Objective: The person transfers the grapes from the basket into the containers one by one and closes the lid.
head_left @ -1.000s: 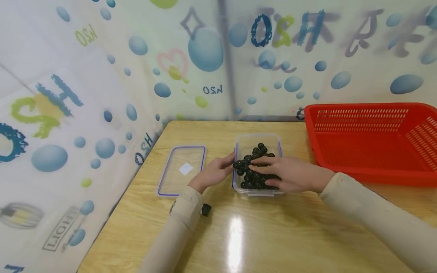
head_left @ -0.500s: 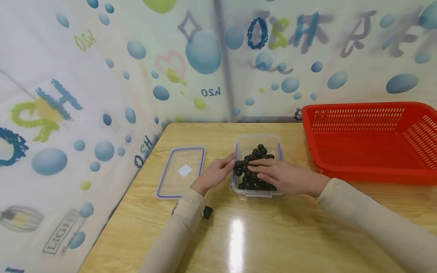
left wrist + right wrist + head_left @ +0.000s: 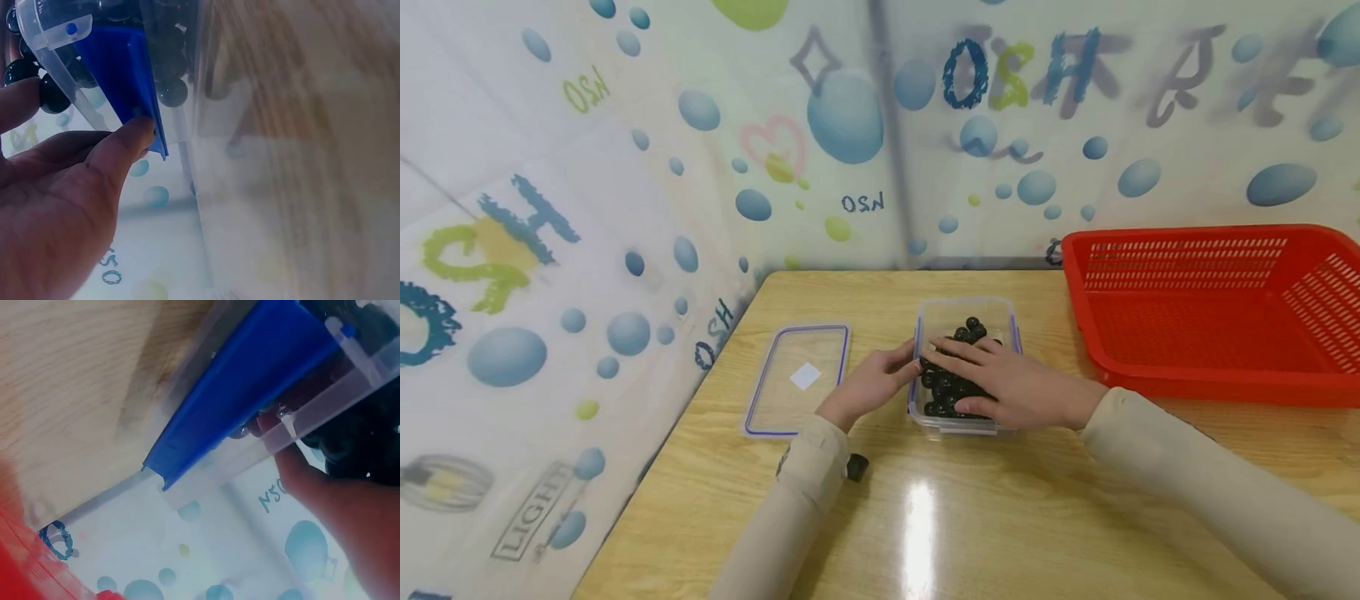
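Closest in, my left sleeve [image 3: 786, 500] and right sleeve [image 3: 1195, 475] reach over the table [image 3: 1015, 517], whose near edge is out of my sight; a small black object [image 3: 857, 467], too much hidden to name, lies on it beside the left sleeve. Beyond, nearer the table's far edge than to me, the clear container [image 3: 951, 423] stands upright and uncovered. My left fingers [image 3: 904, 373] lightly hold its left wall, thumb at the rim, the others outside at the hanging blue flap [image 3: 115, 69]; my right fingers [image 3: 962, 348] lie spread and fairly straight over the dark round balls [image 3: 943, 387] inside, clutching none that I can see. A second blue flap [image 3: 237, 394] hangs loose on the right wall. As I judge it, filling is well along and levelling is the step in hand: the balls heap at the near end, while fewer show at the far end. The container is not closed, for the blue-edged lid [image 3: 784, 367], with its white label [image 3: 805, 376], lies flat and apart, toward the table's far left corner. Away to the right, the red basket [image 3: 1195, 385] sits toward the far edge, running close to the limit of my view, and behind that edge hangs a printed wall covering [image 3: 925, 175].
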`<state>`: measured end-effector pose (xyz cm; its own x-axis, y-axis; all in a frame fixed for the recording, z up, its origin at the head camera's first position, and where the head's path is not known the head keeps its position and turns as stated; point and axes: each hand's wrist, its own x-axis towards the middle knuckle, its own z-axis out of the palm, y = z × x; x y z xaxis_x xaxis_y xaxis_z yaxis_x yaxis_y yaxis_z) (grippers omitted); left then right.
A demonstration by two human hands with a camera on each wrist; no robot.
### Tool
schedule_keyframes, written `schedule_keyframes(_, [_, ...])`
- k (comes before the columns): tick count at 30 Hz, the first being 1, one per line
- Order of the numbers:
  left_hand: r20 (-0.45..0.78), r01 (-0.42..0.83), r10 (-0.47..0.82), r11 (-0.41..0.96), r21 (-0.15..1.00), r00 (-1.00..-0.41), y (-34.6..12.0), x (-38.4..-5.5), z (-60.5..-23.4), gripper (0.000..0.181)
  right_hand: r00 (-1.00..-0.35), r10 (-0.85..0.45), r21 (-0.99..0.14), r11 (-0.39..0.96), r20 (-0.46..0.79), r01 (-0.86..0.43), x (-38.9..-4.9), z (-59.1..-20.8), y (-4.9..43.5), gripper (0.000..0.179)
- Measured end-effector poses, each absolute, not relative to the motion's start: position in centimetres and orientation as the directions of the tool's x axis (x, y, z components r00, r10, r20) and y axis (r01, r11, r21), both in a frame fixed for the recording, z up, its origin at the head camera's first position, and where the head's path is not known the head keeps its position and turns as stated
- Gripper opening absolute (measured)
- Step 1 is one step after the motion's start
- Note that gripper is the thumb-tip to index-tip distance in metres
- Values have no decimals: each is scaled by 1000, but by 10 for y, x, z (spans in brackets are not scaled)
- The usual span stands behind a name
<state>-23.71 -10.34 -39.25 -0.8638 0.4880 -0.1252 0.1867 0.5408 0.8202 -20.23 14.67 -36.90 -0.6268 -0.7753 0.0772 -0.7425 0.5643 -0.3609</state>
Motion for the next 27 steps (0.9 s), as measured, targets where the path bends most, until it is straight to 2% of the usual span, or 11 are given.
schedule_keyframes(5, [-104,208,526,500,841,-844,-107,-237,-395,56,-626,-777,-356,570,58,-741,-202,-367,145,67])
schedule_keyframes(13, [-147,142,595,411,901,-790,-118,-245,-397,60,-627,-778,-363,574,35,-734,-202,-367,140,58])
schedule_keyframes(20, [-153,201,647,439,876,-747,-116,-244,-393,76,-633,-774,-379,576,33,-724,-202,-365,137,53])
schedule_keyframes(27, [-166,182,641,441,879,-749,-112,-242,-389,76,-614,-789,-335,577,6,-745,-203,-364,132,45])
